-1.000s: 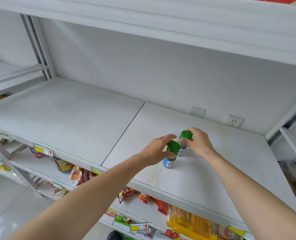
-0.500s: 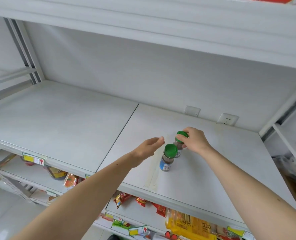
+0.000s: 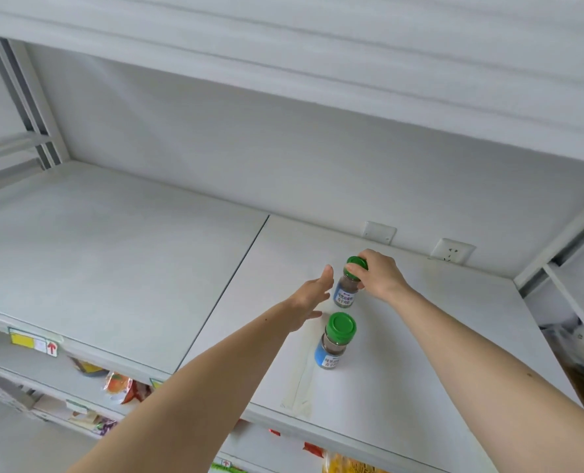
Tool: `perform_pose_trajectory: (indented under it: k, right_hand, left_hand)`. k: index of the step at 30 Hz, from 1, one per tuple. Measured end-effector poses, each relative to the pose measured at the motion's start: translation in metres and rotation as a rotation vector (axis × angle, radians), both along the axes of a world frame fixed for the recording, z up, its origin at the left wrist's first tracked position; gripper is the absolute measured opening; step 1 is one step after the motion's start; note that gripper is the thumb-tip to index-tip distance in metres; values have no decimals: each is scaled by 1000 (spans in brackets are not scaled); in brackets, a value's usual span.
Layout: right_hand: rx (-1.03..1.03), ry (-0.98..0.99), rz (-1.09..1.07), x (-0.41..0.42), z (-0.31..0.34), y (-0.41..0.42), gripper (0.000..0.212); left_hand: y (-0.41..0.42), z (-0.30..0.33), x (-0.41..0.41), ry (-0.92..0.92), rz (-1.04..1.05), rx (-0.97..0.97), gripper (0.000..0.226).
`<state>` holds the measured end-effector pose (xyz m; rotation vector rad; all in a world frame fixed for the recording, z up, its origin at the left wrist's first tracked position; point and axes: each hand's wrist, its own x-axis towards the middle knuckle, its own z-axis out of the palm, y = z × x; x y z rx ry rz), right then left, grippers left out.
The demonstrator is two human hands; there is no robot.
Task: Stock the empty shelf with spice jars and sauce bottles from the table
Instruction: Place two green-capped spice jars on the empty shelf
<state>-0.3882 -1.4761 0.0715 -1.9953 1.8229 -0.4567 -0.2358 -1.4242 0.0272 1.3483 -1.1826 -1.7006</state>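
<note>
Spice jars are what this job is about, and two of them stand on the shelf (image 3: pixel 420 353) now. The right hand (image 3: pixel 381 274) has its fingers closed around the green lid of the back jar (image 3: pixel 347 285), which stands upright near the back wall. The left hand (image 3: pixel 312 297) is open and flat, holding nothing. Its fingertips are just beside that same jar, but I cannot tell if they touch it. The front jar (image 3: pixel 333 341) stands alone, a little nearer the shelf edge, with no hand on it.

Both jars have green lids, blue labels and brown spice inside. All around them the white shelf is bare, on this board and on the wide board to the left. No sauce bottles are on it yet. The table is not in view, so I cannot tell how many things are left there. I think the job has only just begun. The shelves below hold bright snack packets (image 3: pixel 120 387).
</note>
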Motion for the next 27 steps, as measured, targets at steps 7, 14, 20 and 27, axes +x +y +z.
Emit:
perform_pose_trajectory:
  k: [7,14,20,27]
  right_hand:
    - [4,12,-24,2,1,-15,31]
    - [31,20,-22,3,4,-8,47]
    - [-129,-44,-98,-12,7,17,40]
    - [312,-209,116,-15,22,77,45]
  left_hand:
    - [-16,5,-11,-35,-20,4,69]
    - [-14,-3,-5,-43,32,26,77]
    - [6,-7,12,-24,55,29,78]
    - [36,-15,25,-26,0,68,82]
